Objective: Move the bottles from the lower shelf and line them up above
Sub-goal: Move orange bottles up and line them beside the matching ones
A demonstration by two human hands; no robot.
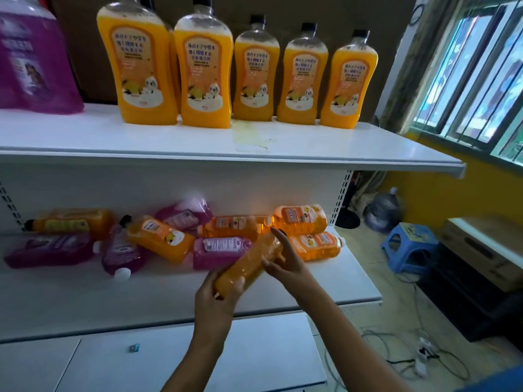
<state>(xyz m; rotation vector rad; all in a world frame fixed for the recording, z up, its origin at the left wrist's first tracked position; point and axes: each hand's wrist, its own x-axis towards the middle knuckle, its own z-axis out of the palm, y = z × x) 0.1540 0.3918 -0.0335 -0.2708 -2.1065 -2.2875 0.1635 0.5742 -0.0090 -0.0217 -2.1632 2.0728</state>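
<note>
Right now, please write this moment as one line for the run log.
both hands grip orange bottle | left hand at base | right hand on side | lifting from lower shelf | upper shelf next

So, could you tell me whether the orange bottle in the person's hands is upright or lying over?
Lying over: the orange bottle is held slanted nearly flat above the lower shelf.

Tilted orange bottle (249, 261) over lower shelf (141, 301)

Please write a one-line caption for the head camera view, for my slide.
Both hands, left hand and right hand, grip an orange bottle over the lower shelf.
</note>
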